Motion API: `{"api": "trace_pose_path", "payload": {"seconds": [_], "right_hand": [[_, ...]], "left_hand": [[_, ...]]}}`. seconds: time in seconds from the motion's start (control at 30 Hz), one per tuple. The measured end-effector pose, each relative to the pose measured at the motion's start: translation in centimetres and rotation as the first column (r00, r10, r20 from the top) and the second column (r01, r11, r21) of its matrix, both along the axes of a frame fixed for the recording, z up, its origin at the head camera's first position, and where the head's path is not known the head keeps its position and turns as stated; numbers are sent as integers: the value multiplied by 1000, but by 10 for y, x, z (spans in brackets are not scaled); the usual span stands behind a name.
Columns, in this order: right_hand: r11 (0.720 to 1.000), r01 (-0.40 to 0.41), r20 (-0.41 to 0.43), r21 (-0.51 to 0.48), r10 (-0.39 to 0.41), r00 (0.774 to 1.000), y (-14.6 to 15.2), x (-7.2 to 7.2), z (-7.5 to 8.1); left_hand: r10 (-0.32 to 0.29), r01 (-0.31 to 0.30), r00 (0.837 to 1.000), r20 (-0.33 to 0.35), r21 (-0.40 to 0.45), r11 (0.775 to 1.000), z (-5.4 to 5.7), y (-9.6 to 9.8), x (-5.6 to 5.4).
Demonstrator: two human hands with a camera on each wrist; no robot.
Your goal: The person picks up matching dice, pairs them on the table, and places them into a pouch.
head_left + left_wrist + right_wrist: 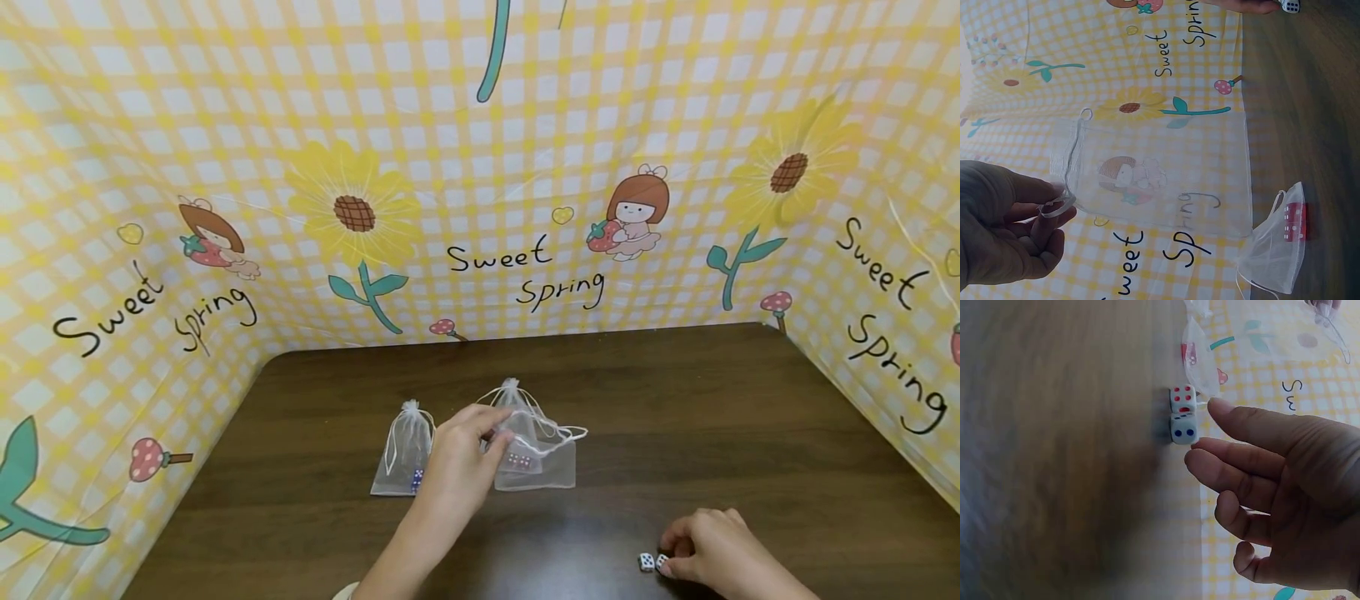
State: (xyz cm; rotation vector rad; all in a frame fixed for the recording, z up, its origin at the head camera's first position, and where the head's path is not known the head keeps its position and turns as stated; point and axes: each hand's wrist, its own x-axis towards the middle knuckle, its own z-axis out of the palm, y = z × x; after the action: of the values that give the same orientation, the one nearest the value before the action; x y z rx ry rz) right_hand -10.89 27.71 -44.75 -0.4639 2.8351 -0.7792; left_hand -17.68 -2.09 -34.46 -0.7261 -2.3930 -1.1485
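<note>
My left hand (pixel 461 458) pinches a sheer white drawstring bag (pixel 1210 156) by its corded top edge; the bag hangs flat, with nothing showing inside. Behind it stands a second drawstring bag (pixel 1266 256) holding red dice (pixel 1295 222). To the left of that hand, another drawstring bag (pixel 393 462) has blue dice (pixel 417 479) at its lower corner. At the front right, my right hand (pixel 723 550) is beside two white dice (pixel 647 562) standing against each other. Its thumb and forefinger are spread apart, tips close to the dice in the right wrist view.
The dark wooden table (pixel 300 533) bears all of these. A yellow checked cloth (pixel 480 192) printed with flowers and lettering rises behind it and along both sides.
</note>
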Motion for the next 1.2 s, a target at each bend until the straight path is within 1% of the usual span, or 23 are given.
{"api": "trace_pose_path", "payload": {"seconds": [0.1,0.17,0.27,0.43,0.53,0.6,0.7,0.83,0.93,1.1,1.17,1.2], "right_hand": [[1000,-13,42,-18,14,999,-1,0,-1],[1000,-15,53,-20,16,998,-2,0,-2],[1000,-12,18,1,12,1000,-2,0,-3],[999,25,-57,47,-22,998,-3,1,-3],[995,69,-97,78,-61,993,-3,0,0],[989,114,-122,99,-101,987,-3,-1,5],[974,187,-196,127,-161,967,-4,-3,12],[958,263,-298,118,-218,929,-4,-6,21],[955,286,-349,81,-242,905,-5,-8,29],[955,297,-413,17,-264,872,-6,-13,42],[954,299,-451,-10,-271,851,-7,-16,48],[954,299,-474,-27,-276,836,-8,-17,50]], "left_hand": [[-2,2,1000,4,-1,1000,0,1,0],[-2,2,1000,10,-6,1000,-1,1,0],[-6,6,1000,21,-14,1000,-1,2,1],[-3,4,999,33,-29,1000,0,3,1],[2,-1,1000,31,-36,999,-1,3,1],[4,-2,1000,30,-39,999,-1,4,1],[0,1,1000,31,-36,999,-2,4,1],[-3,5,999,36,-45,999,-3,5,1],[-13,14,999,35,-51,999,-5,5,2],[-24,26,999,44,-55,998,-7,7,2],[-30,33,999,42,-57,998,-7,7,3],[-35,37,999,37,-58,998,-7,7,3]]}}
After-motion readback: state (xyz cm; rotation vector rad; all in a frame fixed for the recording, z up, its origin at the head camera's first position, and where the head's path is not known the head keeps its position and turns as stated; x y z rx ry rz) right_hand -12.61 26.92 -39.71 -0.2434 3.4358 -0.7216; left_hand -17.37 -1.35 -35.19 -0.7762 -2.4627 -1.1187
